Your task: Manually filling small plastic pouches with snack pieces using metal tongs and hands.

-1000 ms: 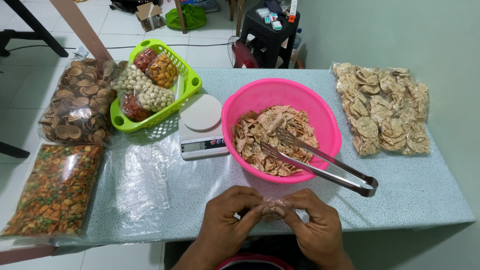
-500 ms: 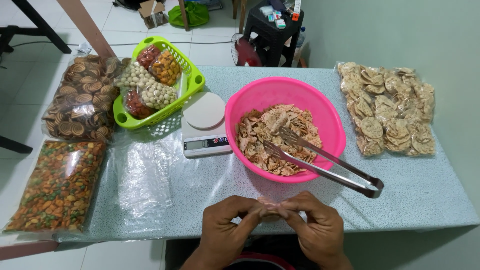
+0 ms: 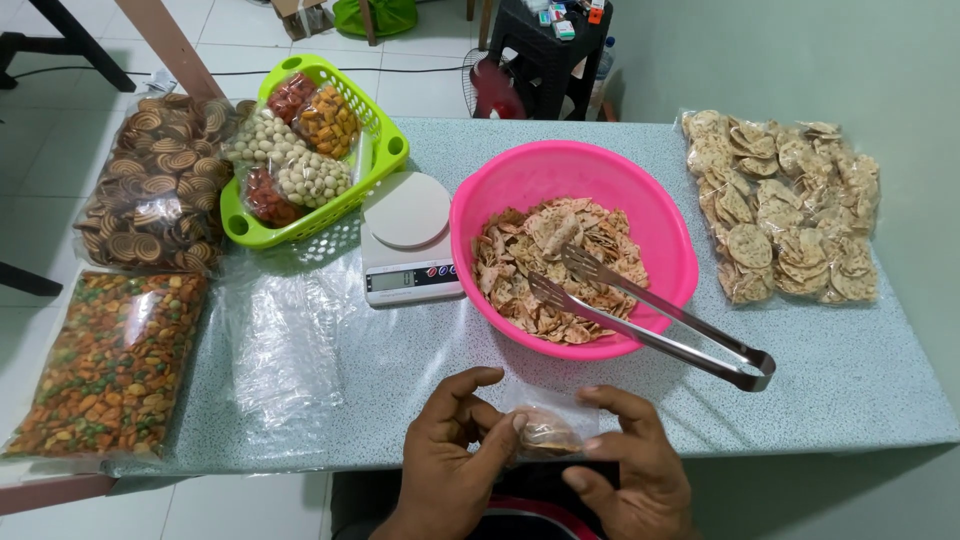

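Currently left hand [image 3: 450,460] and right hand [image 3: 625,470] both pinch a small clear bag of crackers [image 3: 545,432] at the table's [image 3: 850,380] near edge. Just beyond: pink bowl [image 3: 575,170] of crackers, metal tongs [image 3: 650,318] resting in it, white scale [image 3: 408,240] beside.

Small clear bag [image 3: 545,432] mostly covered by fingers of the left hand [image 3: 450,470] and right hand [image 3: 625,475] — contents blurred, scale display [image 3: 400,279] too small to tell, mixed-snack bag [image 3: 105,370] cut off at left edge.
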